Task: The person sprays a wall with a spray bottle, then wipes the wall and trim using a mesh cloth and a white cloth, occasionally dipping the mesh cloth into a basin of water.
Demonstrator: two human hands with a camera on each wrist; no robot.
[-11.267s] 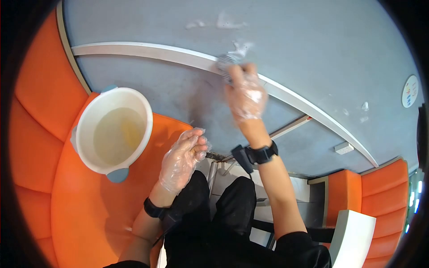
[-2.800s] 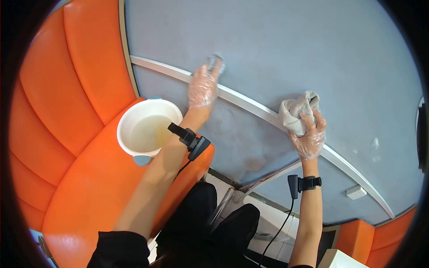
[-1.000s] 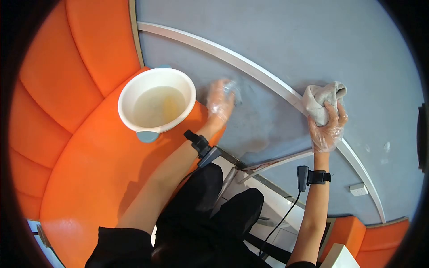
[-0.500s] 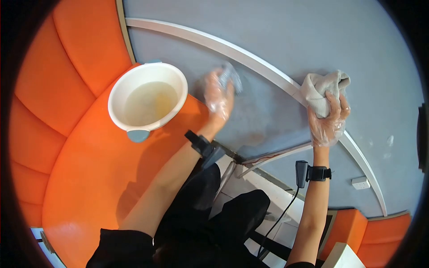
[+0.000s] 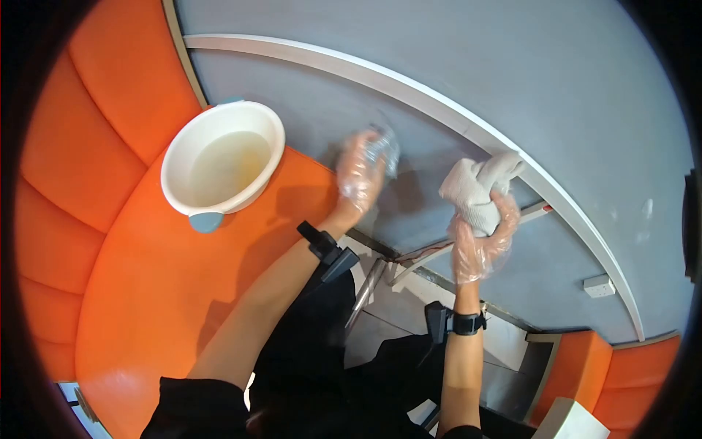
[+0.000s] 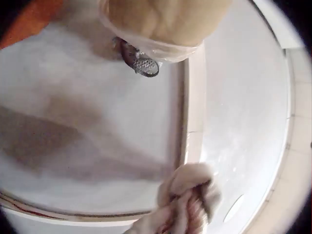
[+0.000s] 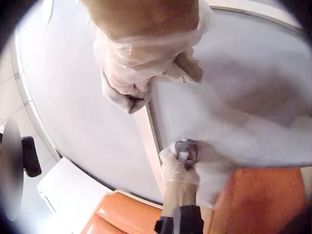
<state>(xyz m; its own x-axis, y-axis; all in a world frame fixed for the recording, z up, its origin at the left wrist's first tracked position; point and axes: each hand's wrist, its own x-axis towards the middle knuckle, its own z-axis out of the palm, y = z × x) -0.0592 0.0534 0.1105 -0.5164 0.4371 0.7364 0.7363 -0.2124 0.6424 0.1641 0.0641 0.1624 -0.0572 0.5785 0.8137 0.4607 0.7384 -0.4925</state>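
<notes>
My left hand [image 5: 357,175], in a clear plastic glove, holds a grey striped scrubbing pad [image 5: 385,150] against the grey wall panel below the white rail. The hand is slightly blurred. In the left wrist view a bit of the pad [image 6: 146,67] pokes out beyond the glove. My right hand [image 5: 484,245], gloved the same way, grips a bunched light grey cloth [image 5: 475,189] just under the rail, thumb and fingers around it. The right wrist view shows the cloth [image 7: 119,95] sticking out under the glove, its middle hidden by the hand.
A white basin [image 5: 170,164] of cloudy water, with something yellow in it, stands on the orange bench [image 5: 168,293] at left. The white rail [image 5: 409,94] curves across the wall [image 5: 526,80]. A socket box [image 5: 599,286] sits low at right, near a white chair back [image 5: 570,421].
Earlier my right hand held the scrubbing pad; now my left has it and my right holds a cloth. The left hand went from above to below the rail; the right just moved down and left.
</notes>
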